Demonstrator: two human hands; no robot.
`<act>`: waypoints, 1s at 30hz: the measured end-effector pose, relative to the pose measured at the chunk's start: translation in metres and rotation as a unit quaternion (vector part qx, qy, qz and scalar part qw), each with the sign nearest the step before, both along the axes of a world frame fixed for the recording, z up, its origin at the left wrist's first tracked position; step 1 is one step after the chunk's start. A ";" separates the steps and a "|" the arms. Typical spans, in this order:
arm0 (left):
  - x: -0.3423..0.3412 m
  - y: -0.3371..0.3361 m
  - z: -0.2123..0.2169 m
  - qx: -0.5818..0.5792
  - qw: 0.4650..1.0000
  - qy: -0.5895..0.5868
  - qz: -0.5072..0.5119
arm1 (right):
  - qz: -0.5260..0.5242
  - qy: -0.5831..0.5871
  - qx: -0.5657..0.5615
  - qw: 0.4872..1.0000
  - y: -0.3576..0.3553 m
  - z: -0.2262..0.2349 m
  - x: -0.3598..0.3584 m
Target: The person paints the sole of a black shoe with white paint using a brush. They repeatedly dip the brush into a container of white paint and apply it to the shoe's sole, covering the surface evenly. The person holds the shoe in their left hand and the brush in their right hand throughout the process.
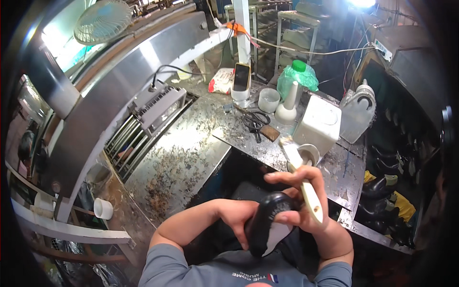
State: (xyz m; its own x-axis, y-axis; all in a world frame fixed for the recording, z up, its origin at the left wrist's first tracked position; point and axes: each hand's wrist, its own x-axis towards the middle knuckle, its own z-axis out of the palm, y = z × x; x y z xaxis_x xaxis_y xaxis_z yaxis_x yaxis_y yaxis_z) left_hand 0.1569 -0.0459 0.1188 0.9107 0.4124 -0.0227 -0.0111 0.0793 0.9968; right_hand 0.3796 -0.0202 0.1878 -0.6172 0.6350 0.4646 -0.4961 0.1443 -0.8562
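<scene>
The black shoe (264, 225) is held close before the person's body, over the dark gap in front of the table. Its one side is grasped by the left hand (240, 217), with the thumb and fingers closed around it. By the right hand (308, 205) a brush (313, 203) with a pale handle is gripped, its bristles pointed up and away from the body. The right thumb is placed over the pale part of the shoe, but how firmly it is pressed there cannot be told. Near the bristles, a round cup (311, 152) is seen, just beside a white square container (319, 119). Farther on the metal table (189, 143), scissors (258, 119) and a small brown block (270, 133) are laid. Behind them are placed a white bottle (287, 114) with a long neck, a whitish tub (269, 100), a green plastic bag (306, 79) and a phone (242, 76), which is propped upright. To the right, more dark shoes (382, 186) are kept, and at the upper left a fan (103, 21) is seen.
</scene>
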 end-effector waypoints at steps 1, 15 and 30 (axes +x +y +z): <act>0.000 -0.001 -0.011 -0.040 0.998 -0.005 -0.055 | 0.000 -0.013 0.003 1.000 0.004 -0.006 -0.005; -0.022 -0.072 -0.137 -0.255 0.939 -0.114 0.202 | -0.443 -0.379 0.292 0.758 0.076 -0.038 0.095; -0.023 -0.088 -0.130 -0.256 0.915 -0.151 0.271 | -0.435 -0.438 0.308 0.724 0.103 -0.057 0.081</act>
